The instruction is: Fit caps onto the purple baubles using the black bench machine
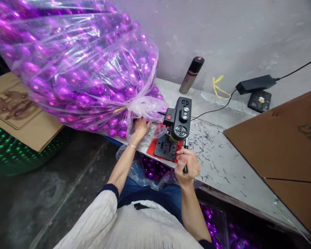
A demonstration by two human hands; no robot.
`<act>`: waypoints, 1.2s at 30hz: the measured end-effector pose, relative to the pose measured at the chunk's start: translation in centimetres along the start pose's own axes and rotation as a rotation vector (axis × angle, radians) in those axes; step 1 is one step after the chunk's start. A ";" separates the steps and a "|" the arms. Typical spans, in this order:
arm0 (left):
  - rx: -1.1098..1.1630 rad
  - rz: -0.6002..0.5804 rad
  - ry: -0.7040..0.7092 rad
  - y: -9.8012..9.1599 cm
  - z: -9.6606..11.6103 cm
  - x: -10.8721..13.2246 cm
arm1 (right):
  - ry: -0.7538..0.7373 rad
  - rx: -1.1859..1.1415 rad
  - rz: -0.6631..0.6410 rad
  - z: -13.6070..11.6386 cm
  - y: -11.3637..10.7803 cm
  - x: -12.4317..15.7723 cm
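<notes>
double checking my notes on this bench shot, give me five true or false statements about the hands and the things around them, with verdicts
1. The right hand grips the black handle of the machine. True.
2. The left hand rests on the cardboard box at the right. False: the left hand is by the gathered neck of the clear bag; whether it grips the plastic is unclear.
3. Shiny purple balls fill the clear bag. True.
4. The can lies on its side. False: the can stands upright near the wall.
5. The yellow strip lies between the can and the black power adapter. True.
</notes>
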State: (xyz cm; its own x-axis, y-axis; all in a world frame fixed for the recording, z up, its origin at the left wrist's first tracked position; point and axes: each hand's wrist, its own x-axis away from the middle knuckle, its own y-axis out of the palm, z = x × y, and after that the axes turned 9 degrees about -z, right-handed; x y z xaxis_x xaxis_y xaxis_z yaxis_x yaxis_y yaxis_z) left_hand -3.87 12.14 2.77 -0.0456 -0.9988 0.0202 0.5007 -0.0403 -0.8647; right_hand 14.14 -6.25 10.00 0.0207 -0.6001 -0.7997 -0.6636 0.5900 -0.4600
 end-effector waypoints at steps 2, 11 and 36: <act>0.037 -0.041 -0.028 -0.2 0.2 -1.0 | -0.001 -0.005 -0.001 0.0 0.0 0.1; 0.230 0.094 0.165 -0.1 -2.5 7.2 | 0.005 -0.008 0.005 0.0 0.1 0.1; 0.132 -0.030 0.486 1.9 -0.7 9.9 | 0.006 -0.011 -0.015 0.1 0.1 0.5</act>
State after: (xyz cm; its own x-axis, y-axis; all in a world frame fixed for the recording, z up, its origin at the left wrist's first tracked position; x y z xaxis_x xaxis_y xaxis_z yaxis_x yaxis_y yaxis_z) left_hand -3.96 2.17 1.00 -0.4432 -0.8692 -0.2194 0.5964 -0.1031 -0.7961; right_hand 14.18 -6.44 9.49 0.0265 -0.6118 -0.7905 -0.6716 0.5748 -0.4674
